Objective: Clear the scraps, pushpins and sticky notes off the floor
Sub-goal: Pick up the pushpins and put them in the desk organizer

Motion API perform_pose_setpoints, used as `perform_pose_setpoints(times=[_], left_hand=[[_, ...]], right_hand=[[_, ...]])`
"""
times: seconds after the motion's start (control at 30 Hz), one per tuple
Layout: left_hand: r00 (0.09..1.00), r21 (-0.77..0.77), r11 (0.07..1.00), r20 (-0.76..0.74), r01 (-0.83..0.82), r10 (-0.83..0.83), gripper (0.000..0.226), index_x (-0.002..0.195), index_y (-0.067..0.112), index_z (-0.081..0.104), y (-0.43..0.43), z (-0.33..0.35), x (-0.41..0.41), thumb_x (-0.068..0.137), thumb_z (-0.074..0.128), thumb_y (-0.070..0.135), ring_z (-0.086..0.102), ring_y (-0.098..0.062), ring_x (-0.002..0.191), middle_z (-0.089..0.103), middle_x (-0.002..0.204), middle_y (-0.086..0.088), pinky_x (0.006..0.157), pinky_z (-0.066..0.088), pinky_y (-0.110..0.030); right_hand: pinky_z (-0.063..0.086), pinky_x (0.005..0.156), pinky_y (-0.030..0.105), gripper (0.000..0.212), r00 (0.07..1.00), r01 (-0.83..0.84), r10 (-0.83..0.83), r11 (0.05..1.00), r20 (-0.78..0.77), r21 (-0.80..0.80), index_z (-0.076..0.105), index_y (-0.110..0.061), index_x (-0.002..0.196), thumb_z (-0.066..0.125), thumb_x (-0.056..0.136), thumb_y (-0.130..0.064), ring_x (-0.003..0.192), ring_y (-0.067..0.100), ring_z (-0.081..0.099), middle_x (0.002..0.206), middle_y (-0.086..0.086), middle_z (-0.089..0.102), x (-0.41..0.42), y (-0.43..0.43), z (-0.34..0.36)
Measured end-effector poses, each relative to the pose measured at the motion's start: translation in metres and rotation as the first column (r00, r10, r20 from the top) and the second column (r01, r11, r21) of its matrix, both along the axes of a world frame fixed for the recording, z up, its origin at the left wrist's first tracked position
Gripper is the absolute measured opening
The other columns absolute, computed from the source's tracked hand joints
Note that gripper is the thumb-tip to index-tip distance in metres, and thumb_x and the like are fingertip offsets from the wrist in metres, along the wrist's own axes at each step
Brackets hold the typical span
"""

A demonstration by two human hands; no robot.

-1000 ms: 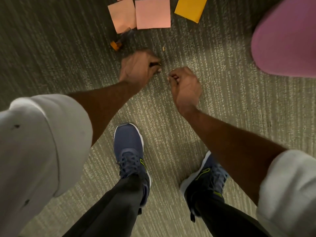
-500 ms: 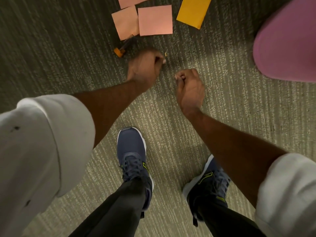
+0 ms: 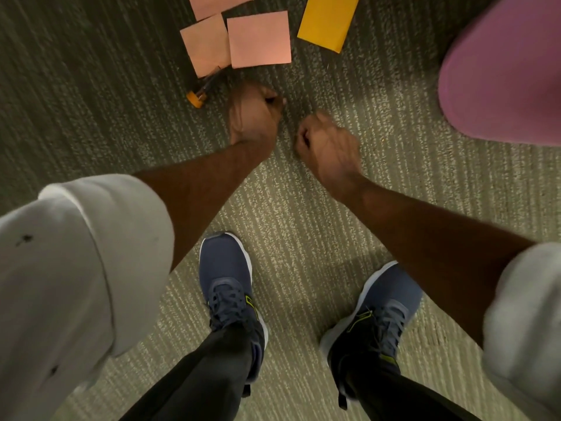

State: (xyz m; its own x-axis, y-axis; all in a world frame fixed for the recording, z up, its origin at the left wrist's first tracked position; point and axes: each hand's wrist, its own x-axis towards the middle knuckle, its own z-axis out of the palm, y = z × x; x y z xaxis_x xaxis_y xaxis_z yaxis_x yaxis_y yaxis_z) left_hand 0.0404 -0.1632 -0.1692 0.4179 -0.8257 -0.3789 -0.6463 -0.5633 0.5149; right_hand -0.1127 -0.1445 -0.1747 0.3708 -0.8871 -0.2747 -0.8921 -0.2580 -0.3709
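Observation:
My left hand [image 3: 255,117] is down at the carpet with its fingers pinched shut, just below the sticky notes. Whatever it grips is hidden inside the fingers. Beside it, a little nearer to me, my right hand [image 3: 328,147] is curled into a fist with nothing visible in it. Three pink sticky notes lie on the carpet beyond: one square [image 3: 259,39], one overlapping to its left [image 3: 206,45], one at the top edge [image 3: 218,4]. A yellow sticky note [image 3: 329,21] lies to their right. A small dark object with an orange end [image 3: 197,97] rests left of my left hand.
A large rounded purple-pink cushion-like shape [image 3: 501,71] fills the upper right. My two blue shoes [image 3: 227,278] [image 3: 376,314] stand on the ribbed grey-green carpet [image 3: 303,232] below my hands. White sleeves cover my upper arms at both sides.
My left hand moved forward to a small yellowish bit on the carpet and closed over it; the bit no longer shows. My right hand shifted slightly, still closed.

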Motion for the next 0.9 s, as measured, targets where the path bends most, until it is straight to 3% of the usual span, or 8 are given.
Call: perform_pose_setpoints(times=[0.17,0.27,0.33,0.43,0.5,0.6,0.73,0.9], left_hand=[[0.992,0.108,0.994,-0.122,-0.018,0.031,0.024,0.102,0.002,0.074,-0.016,0.003,-0.003,0.086,0.07,0.02,0.07,-0.027,0.1,0.074,0.104,-0.015,0.091,0.056,-0.036],[0.992,0.185,0.982,-0.115,-0.025,0.047,0.03,0.104,0.003,0.074,-0.018,0.009,-0.005,0.085,0.074,0.026,0.069,-0.026,0.104,0.074,0.109,-0.013,0.093,0.055,-0.034],[0.988,0.215,0.974,-0.113,-0.077,0.103,0.03,0.104,0.006,0.074,-0.011,0.017,-0.006,0.084,0.074,0.028,0.069,-0.024,0.105,0.074,0.11,-0.012,0.095,0.056,-0.034],[0.963,0.262,0.95,-0.16,-0.171,0.218,0.018,0.097,0.008,0.076,0.009,0.037,-0.009,0.085,0.073,0.02,0.069,-0.017,0.092,0.075,0.102,-0.008,0.085,0.059,-0.028],[0.951,0.275,0.943,-0.189,-0.19,0.246,0.014,0.096,0.003,0.075,0.023,0.058,-0.014,0.085,0.073,0.012,0.065,-0.011,0.082,0.075,0.095,-0.008,0.074,0.055,-0.019],[0.919,0.292,0.924,-0.233,-0.247,0.319,0.015,0.097,-0.007,0.072,0.037,0.098,-0.026,0.084,0.072,0.002,0.061,-0.006,0.069,0.069,0.087,-0.009,0.072,0.05,-0.019],[0.946,0.283,0.946,-0.23,-0.16,0.229,0.016,0.096,0.0,0.075,0.043,0.154,-0.051,0.086,0.073,0.013,0.062,-0.013,0.076,0.069,0.086,-0.006,0.071,0.047,-0.02],[0.928,0.235,0.97,-0.344,-0.061,0.141,0.014,0.094,0.001,0.073,0.023,0.226,-0.102,0.087,0.072,0.012,0.054,-0.008,0.057,0.066,0.077,-0.006,0.058,0.043,-0.017]], right_hand=[[0.025,0.046,0.023,0.016,0.99,-0.058,0.059,0.998,-0.132,0.011,0.055,-0.011,0.103,0.067,0.094,-0.019,0.05,0.009,0.036,0.104,0.007,0.058,0.005,0.002,-0.001],[0.038,0.055,0.027,0.014,0.999,0.006,-0.002,0.997,-0.045,0.081,0.054,-0.016,0.103,0.064,0.094,-0.02,0.065,0.012,0.054,0.103,0.002,0.056,0.002,0.003,0.01],[0.038,0.059,0.024,0.015,0.997,0.053,-0.061,0.989,0.049,0.136,0.054,-0.016,0.106,0.059,0.096,-0.026,0.07,0.011,0.053,0.101,-0.001,0.054,-0.002,0.008,0.025],[0.027,0.055,0.022,0.02,0.992,0.094,-0.106,0.982,0.066,0.163,0.054,-0.011,0.107,0.053,0.098,-0.029,0.072,0.012,0.047,0.096,-0.002,0.046,-0.019,0.019,0.052],[0.03,0.058,0.024,0.018,0.989,0.109,-0.126,0.975,0.076,0.192,0.054,-0.011,0.104,0.053,0.098,-0.028,0.072,0.014,0.047,0.095,-0.002,0.045,-0.033,0.025,0.074],[0.026,0.056,0.019,0.011,0.974,0.149,-0.181,0.967,0.139,0.209,0.052,-0.012,0.095,0.052,0.093,-0.023,0.071,0.013,0.044,0.092,-0.002,0.045,-0.053,0.029,0.114],[0.031,0.065,0.028,0.007,0.952,0.173,-0.228,0.95,0.203,0.258,0.049,-0.012,0.093,0.053,0.092,-0.016,0.073,0.019,0.046,0.089,0.002,0.046,-0.074,0.025,0.177],[0.028,0.061,0.032,0.009,0.916,0.249,-0.309,0.938,0.256,0.243,0.046,-0.013,0.089,0.054,0.088,-0.008,0.071,0.022,0.045,0.083,0.005,0.048,-0.099,0.009,0.258]])
